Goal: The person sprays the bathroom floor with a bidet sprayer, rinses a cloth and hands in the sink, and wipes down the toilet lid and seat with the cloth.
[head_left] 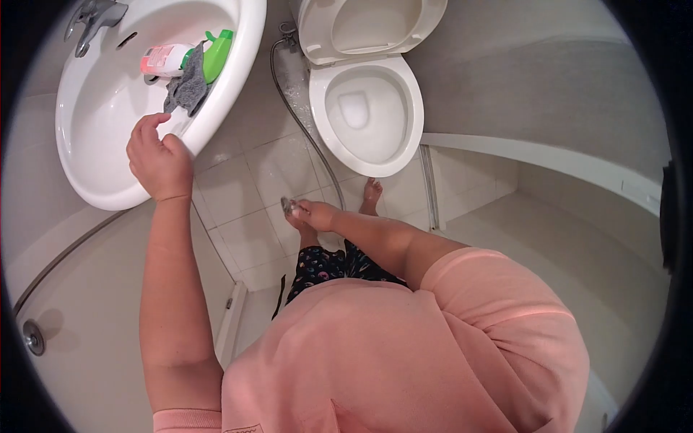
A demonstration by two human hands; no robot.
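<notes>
Bathroom, pale tiled floor [234, 234]. Right hand [317, 215]: fingers closed round spray nozzle [286, 206], held above the tiles near the toilet [413, 108], hose [306, 133] attached. Left hand [162, 164]: fingers loosely curled, open, over sink [242, 76] edge, near grey cloth [189, 88] by two bottles.

White plastic spray bottle [164, 60] with pink-orange label and bright green trigger head, far left, lying on its side. Silver-coloured metal faucet [94, 22], far left corner. White oval toilet bowl [395, 133], far centre; white oval seat [317, 40] raised behind it. Smooth light-grey wall [541, 79], far right; curved white ledge [541, 157] along its near edge. Black object [668, 216], right edge, too indistinct to name. Round silver-coloured metal fitting [33, 337], near left; thin curved dark rail [61, 254] just beyond it.
</notes>
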